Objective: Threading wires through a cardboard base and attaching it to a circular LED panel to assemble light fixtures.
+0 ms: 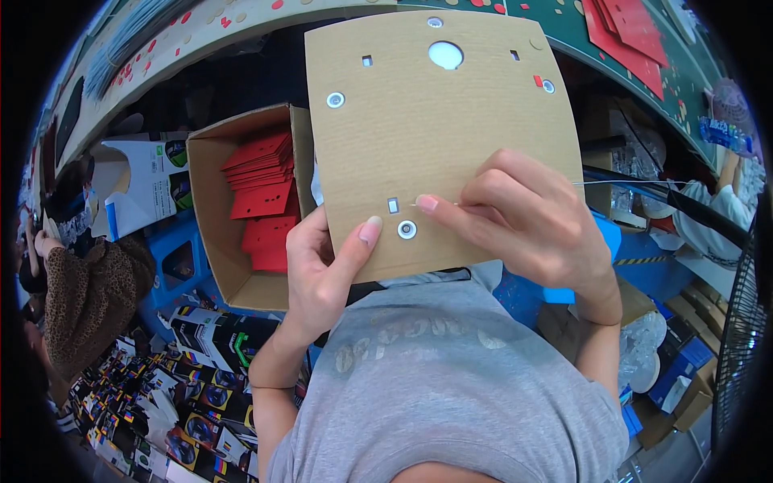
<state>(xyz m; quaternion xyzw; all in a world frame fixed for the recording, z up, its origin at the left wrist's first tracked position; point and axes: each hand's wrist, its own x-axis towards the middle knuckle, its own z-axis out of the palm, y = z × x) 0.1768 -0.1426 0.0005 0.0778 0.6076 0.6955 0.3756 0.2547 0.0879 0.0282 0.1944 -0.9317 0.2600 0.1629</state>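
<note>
A brown cardboard panel (435, 137) with a round hole, small rectangular slots and metal eyelets is held up in front of my chest. My left hand (320, 270) grips its lower left edge, with the thumb on the face near a slot and an eyelet (407, 229). Over the lower right of the panel, my right hand (535, 221) is closed in a pinch on a thin wire (628, 183). One stretch of the wire runs out to the right past the hand. A short end shows by the thumb tip, close to the slot.
An open carton (211, 201) of red punched cards (262, 209) stands to the left. Grey wire strands (133, 48) lie bundled on the far-left tabletop. Red sheets (624, 44) rest on the green table. Printed boxes (201, 419) crowd the lower left; another person (97, 298) sits at left.
</note>
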